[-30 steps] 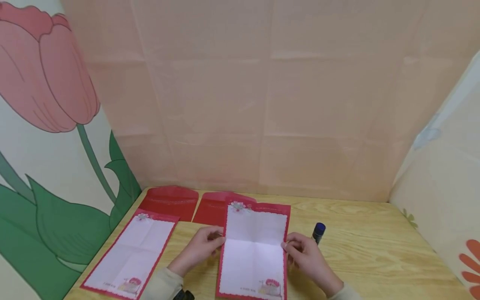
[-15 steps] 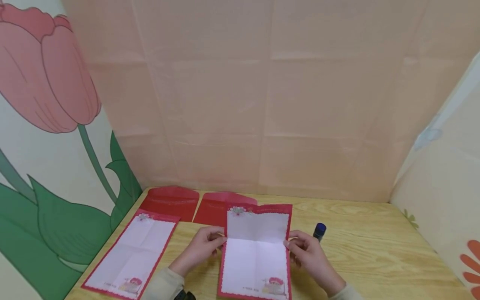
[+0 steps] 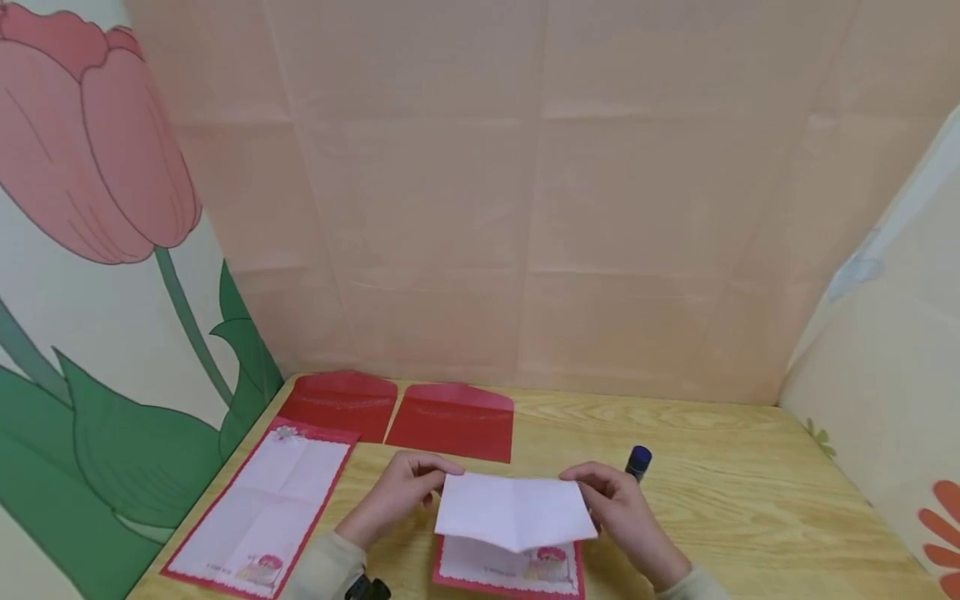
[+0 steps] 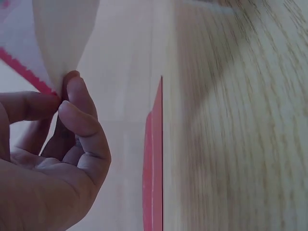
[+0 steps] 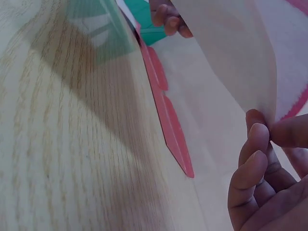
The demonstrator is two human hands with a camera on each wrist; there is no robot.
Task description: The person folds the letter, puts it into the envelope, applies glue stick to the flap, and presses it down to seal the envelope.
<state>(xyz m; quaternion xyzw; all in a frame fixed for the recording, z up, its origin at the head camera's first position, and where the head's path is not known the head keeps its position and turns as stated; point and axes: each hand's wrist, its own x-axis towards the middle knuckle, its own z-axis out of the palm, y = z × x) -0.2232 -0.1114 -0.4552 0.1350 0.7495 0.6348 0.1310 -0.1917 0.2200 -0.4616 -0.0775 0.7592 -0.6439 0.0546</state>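
Observation:
A sheet of letter paper (image 3: 517, 510) with a red border is held above the table, its upper half bent down toward the person along the middle crease. Its blank white back faces up, and the lower part with a small printed drawing shows beneath. My left hand (image 3: 401, 497) pinches the crease's left end between thumb and fingers, as the left wrist view also shows. At the right end, my right hand (image 3: 622, 512) pinches the paper likewise; the right wrist view shows thumb and fingertips meeting on it.
A second red-bordered sheet (image 3: 266, 504) lies unfolded at the left. Two red envelopes, one left (image 3: 341, 408) and one right (image 3: 453, 423), lie at the back. A blue-capped glue stick or marker (image 3: 638, 462) stands behind my right hand. Walls border the wooden table (image 3: 750, 492).
The sheet was upright and unfolded between my hands. Its top half has come forward and down over the lower half, uncovering the right envelope behind. Both hands stay at its sides.

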